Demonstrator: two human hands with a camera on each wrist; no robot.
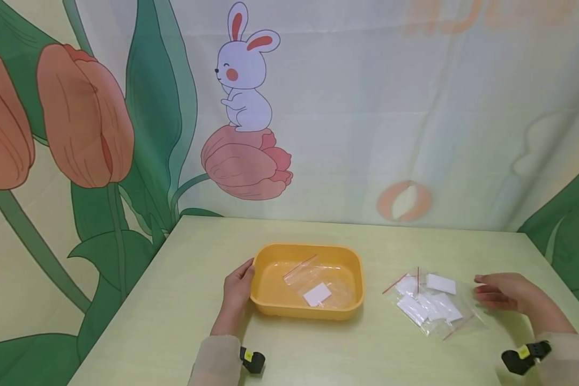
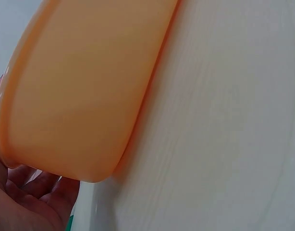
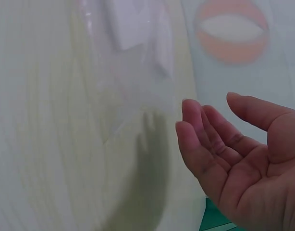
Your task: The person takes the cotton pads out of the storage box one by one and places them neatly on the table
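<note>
A yellow plastic tray (image 1: 309,311) sits on the table, and my left hand (image 1: 238,285) grips its left end, thumb at the rim. In the left wrist view the fingers (image 2: 44,185) curl against the outside of the tray's end wall. Inside the tray lies a clear zip bag (image 1: 299,271) with a red seal line and a white card (image 1: 317,294). My right hand (image 1: 509,292) hovers at the right of a pile of clear zip bags (image 1: 429,305) holding white cards. Its fingers are loosely bent with nothing between them, as the right wrist view shows.
The pale green table (image 1: 313,354) ends at a back edge against a hanging cloth (image 1: 338,134) printed with tulips and a rabbit. Each wrist wears a small black camera, such as the right wrist camera (image 1: 520,359).
</note>
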